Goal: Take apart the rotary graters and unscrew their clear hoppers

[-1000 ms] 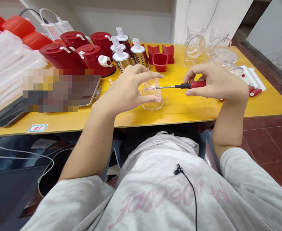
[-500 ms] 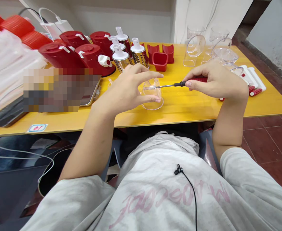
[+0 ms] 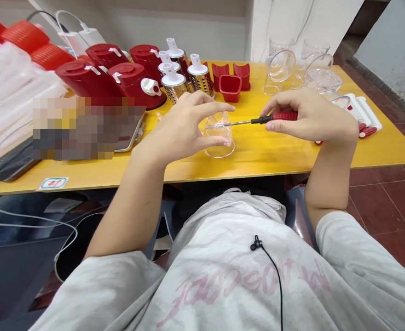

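A clear plastic part (image 3: 219, 149) with a round rim rests on the yellow table, and my left hand (image 3: 185, 124) is closed around it, thumb in front and fingers over the top. My right hand (image 3: 302, 115) grips the red handle of a screwdriver (image 3: 239, 122) between thumb and fingers. The screwdriver lies level, its metal shaft pointing left into the clear part. What the tip touches inside cannot be made out.
Red housings (image 3: 131, 82), metal grater drums (image 3: 175, 85) with white stems and red cups (image 3: 230, 87) stand behind my left hand. Clear plastic parts (image 3: 281, 66) stand at the back right, near white pieces with red handles (image 3: 368, 117). A tablet-like device (image 3: 133, 133) lies left.
The fingers of my right hand have shifted slightly on the handle, showing more of its red grip. My left hand and the clear part stay in place.
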`<move>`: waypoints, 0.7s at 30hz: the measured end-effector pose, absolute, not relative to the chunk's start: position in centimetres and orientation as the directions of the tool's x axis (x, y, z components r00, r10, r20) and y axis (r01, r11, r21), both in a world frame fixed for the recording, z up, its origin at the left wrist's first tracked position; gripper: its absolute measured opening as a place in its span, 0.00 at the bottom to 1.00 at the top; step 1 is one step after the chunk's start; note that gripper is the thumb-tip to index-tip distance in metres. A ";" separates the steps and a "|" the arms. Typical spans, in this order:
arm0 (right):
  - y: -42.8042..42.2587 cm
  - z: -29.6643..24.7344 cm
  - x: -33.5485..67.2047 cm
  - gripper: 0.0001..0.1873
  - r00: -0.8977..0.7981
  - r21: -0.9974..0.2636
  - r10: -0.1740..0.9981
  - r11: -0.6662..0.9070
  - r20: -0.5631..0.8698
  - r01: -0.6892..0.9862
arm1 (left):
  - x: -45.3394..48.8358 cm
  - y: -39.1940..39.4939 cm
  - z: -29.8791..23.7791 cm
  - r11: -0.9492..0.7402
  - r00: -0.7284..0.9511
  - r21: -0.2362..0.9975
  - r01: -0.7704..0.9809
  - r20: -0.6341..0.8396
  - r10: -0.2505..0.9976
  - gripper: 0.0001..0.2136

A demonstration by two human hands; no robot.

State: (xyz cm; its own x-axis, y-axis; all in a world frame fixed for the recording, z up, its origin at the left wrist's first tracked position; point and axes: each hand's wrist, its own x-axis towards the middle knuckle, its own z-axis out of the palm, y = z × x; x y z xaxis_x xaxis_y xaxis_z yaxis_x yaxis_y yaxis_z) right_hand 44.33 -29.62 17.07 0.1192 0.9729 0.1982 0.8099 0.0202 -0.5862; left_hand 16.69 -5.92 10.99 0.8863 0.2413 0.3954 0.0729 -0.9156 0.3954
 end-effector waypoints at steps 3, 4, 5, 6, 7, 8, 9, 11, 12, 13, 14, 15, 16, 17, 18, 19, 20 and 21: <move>-29.7 17.0 44.1 0.16 0.121 -0.599 0.973 0.020 0.196 0.801 | 16.7 -5.9 10.9 -0.916 0.885 0.393 0.076 0.396 0.243 0.34; -29.7 17.1 44.1 0.15 0.117 -0.598 0.972 0.030 0.205 0.801 | 16.7 -5.9 10.9 -0.917 0.884 0.391 0.074 0.400 0.242 0.34; -29.7 17.1 44.1 0.14 0.112 -0.596 0.970 0.041 0.217 0.802 | 16.6 -5.9 10.9 -0.919 0.882 0.388 0.073 0.404 0.241 0.34; -29.7 17.1 44.1 0.13 0.107 -0.592 0.969 0.048 0.224 0.805 | 16.6 -5.9 10.9 -0.920 0.881 0.384 0.073 0.408 0.240 0.35; -29.7 17.1 44.2 0.13 0.104 -0.588 0.969 0.050 0.225 0.807 | 16.6 -6.0 11.0 -0.922 0.881 0.380 0.075 0.408 0.240 0.35; -29.7 17.2 44.3 0.13 0.102 -0.586 0.970 0.049 0.223 0.809 | 16.5 -6.0 11.1 -0.924 0.884 0.374 0.078 0.402 0.238 0.36; -29.7 17.2 44.4 0.13 0.100 -0.583 0.971 0.048 0.219 0.811 | 16.5 -6.0 11.2 -0.927 0.889 0.367 0.081 0.394 0.233 0.37; -29.7 17.2 44.6 0.15 0.091 -0.574 0.973 0.050 0.214 0.817 | 16.4 -6.1 11.3 -0.931 0.897 0.356 0.081 0.380 0.224 0.38; -29.6 17.2 44.6 0.15 0.084 -0.567 0.973 0.053 0.213 0.822 | 16.4 -6.1 11.3 -0.932 0.898 0.354 0.081 0.380 0.223 0.38; -29.6 17.2 44.7 0.15 0.076 -0.558 0.975 0.056 0.211 0.828 | 16.4 -6.1 11.3 -0.931 0.895 0.356 0.082 0.384 0.226 0.38; -29.6 17.2 44.7 0.15 0.069 -0.548 0.977 0.055 0.203 0.835 | 16.4 -6.1 11.2 -0.930 0.891 0.359 0.083 0.391 0.231 0.37; -29.6 17.2 44.8 0.14 0.065 -0.540 0.978 0.052 0.197 0.840 | 16.4 -6.1 11.2 -0.928 0.887 0.362 0.085 0.397 0.236 0.36; -29.6 17.2 44.8 0.13 0.066 -0.534 0.979 0.049 0.193 0.844 | 16.5 -6.1 11.1 -0.928 0.885 0.363 0.088 0.400 0.240 0.35; -29.5 17.2 44.8 0.13 0.066 -0.532 0.980 0.046 0.190 0.846 | 16.5 -6.1 11.0 -0.928 0.884 0.362 0.088 0.401 0.240 0.35; -29.5 17.2 44.8 0.13 0.066 -0.530 0.980 0.044 0.187 0.847 | 16.5 -6.0 11.0 -0.929 0.884 0.359 0.088 0.401 0.239 0.35; -29.5 17.2 44.9 0.13 0.065 -0.527 0.981 0.043 0.185 0.848 | 16.5 -6.0 10.9 -0.930 0.885 0.356 0.089 0.401 0.238 0.35; -29.5 17.2 44.9 0.13 0.061 -0.522 0.982 0.043 0.180 0.852 | 16.5 -6.0 10.9 -0.932 0.885 0.352 0.089 0.400 0.236 0.35; -29.5 17.2 45.0 0.13 0.055 -0.515 0.983 0.043 0.173 0.856 | 16.5 -6.0 10.9 -0.933 0.886 0.348 0.090 0.400 0.234 0.36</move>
State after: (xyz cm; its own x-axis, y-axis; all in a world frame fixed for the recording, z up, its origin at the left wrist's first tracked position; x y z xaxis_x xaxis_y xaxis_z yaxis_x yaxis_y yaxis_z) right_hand 44.98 -29.46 17.22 0.0548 0.9834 0.1727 0.8561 0.0428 -0.5150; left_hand 16.54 -6.00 10.90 0.8860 0.2345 0.4000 0.0897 -0.9331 0.3483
